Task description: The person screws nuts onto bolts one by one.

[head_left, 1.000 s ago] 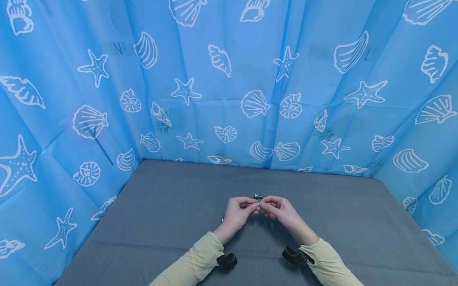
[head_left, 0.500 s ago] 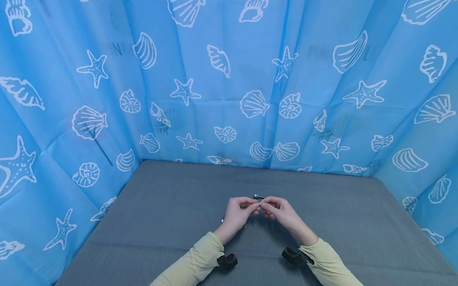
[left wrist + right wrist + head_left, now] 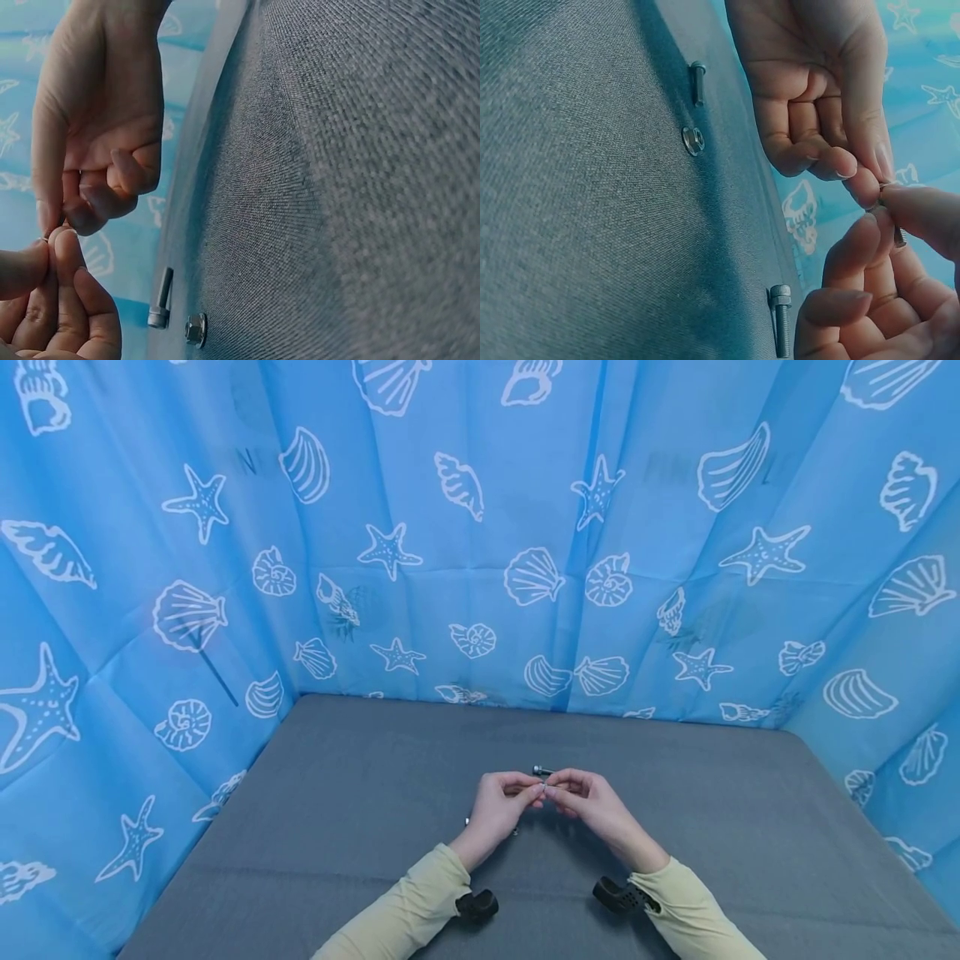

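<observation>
In the head view, my left hand (image 3: 495, 810) and right hand (image 3: 600, 810) meet fingertip to fingertip over the grey table. Between them, both pinch a small metal bolt; its threaded shank (image 3: 901, 237) pokes out below my right thumb in the right wrist view. Fingertips hide the rest of the bolt, and I cannot tell whether a nut is on it. Just beyond the hands lies another bolt (image 3: 542, 770), with a collar like a nut under its head. A loose flange nut (image 3: 196, 330) and a further bolt (image 3: 697, 83) lie by my left wrist.
A grey cloth covers the table (image 3: 375, 752). Blue curtains (image 3: 465, 593) printed with white shells and starfish enclose its back and sides. Each forearm wears a pale yellow sleeve (image 3: 408, 897) and a black wrist camera mount (image 3: 476, 906).
My right thumb and fingers have shifted slightly against the left fingertips, and the right fingers look a little straighter. The left hand and the loose hardware stay where they were.
</observation>
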`<action>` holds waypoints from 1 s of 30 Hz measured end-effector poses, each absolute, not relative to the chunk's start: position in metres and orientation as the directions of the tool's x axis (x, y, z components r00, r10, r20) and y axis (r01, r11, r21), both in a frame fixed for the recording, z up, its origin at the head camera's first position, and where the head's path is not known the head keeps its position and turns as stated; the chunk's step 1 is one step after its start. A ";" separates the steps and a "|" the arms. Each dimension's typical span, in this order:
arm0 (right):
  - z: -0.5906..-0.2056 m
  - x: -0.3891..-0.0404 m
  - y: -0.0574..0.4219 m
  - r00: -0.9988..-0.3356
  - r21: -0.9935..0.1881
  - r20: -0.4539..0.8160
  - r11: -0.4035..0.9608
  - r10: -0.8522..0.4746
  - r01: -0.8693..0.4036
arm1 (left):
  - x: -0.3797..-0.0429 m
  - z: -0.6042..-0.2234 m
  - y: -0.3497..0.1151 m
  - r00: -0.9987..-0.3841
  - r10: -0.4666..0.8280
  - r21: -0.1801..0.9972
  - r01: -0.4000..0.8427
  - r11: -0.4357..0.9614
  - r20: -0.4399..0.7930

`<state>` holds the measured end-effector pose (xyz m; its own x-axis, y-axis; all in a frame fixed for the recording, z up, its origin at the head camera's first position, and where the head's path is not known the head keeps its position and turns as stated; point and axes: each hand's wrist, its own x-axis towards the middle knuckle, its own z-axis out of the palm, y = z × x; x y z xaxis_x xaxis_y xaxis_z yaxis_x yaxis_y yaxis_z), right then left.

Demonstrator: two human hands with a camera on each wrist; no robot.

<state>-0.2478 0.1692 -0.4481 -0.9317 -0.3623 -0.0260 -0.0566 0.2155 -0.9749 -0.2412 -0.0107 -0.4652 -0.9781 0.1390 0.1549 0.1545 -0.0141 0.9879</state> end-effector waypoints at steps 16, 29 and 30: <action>-0.450 -0.246 0.167 -0.928 -0.982 0.003 0.175 -0.372 -0.073 | -0.240 -0.468 -0.011 -0.978 0.141 0.988 0.154 -0.020 0.155; -0.448 -0.246 0.167 -0.929 -0.978 -0.074 0.211 -0.362 -0.004 | -0.241 -0.471 -0.010 -0.980 0.137 0.988 0.136 -0.076 0.145; -0.448 -0.246 0.168 -0.928 -0.978 -0.082 0.206 -0.364 0.005 | -0.241 -0.471 -0.010 -0.981 0.138 0.989 0.127 -0.083 0.137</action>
